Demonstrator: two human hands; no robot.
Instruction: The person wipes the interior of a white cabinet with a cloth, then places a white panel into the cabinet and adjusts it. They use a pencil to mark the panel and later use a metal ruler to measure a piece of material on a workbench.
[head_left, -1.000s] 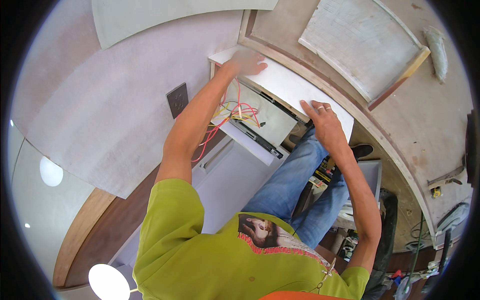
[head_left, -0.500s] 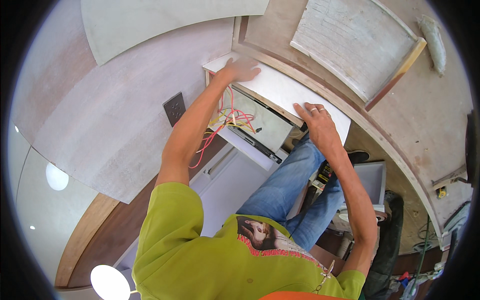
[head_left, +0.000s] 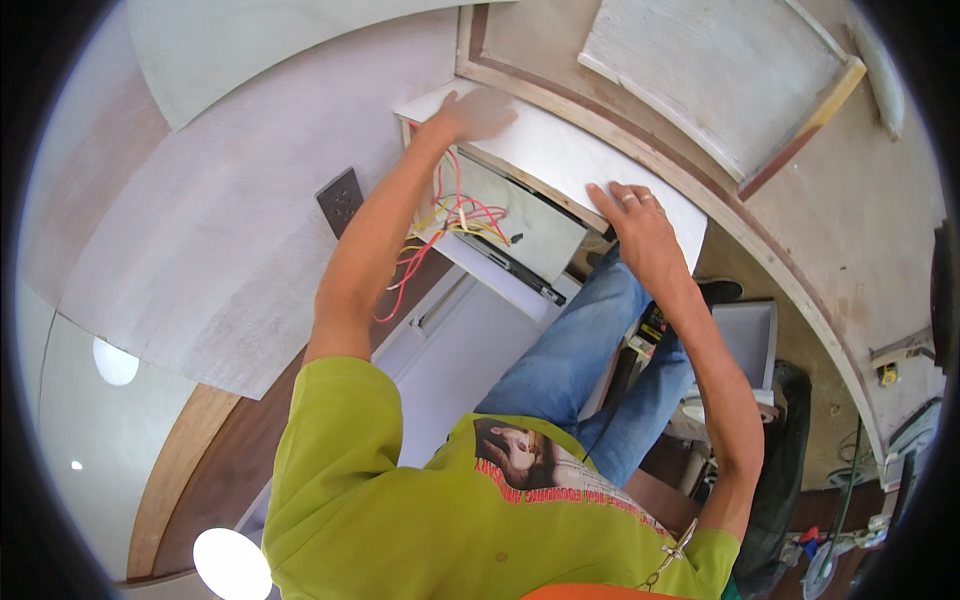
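A white board (head_left: pixel 570 158) lies as a flat top over a small cabinet against the wall. Toward its far left end rests my left hand (head_left: pixel 478 114), palm down with fingers spread, somewhat blurred. My right hand (head_left: pixel 640 225), with rings on a finger, lies on the board's near right part, fingers stretched over its front edge. Neither hand grips anything. Under the board, between my arms, is an opening with a pale panel (head_left: pixel 545 250) and dark metal drawer slides (head_left: pixel 510 268). Loose red and yellow wires (head_left: pixel 445 230) hang out at its left side.
A dark socket plate (head_left: pixel 342 202) sits on the wall to the left. Beyond the board runs a wooden frame edge (head_left: pixel 690 195), with a whitish panel (head_left: pixel 715 90) behind it. A grey drawer (head_left: pixel 745 340) stands on the floor by my legs, near a tape measure (head_left: pixel 887 375).
Both hands stay on the board; the left one is blurred in both frames. The whole view has shifted slightly, with the board appearing a little higher.
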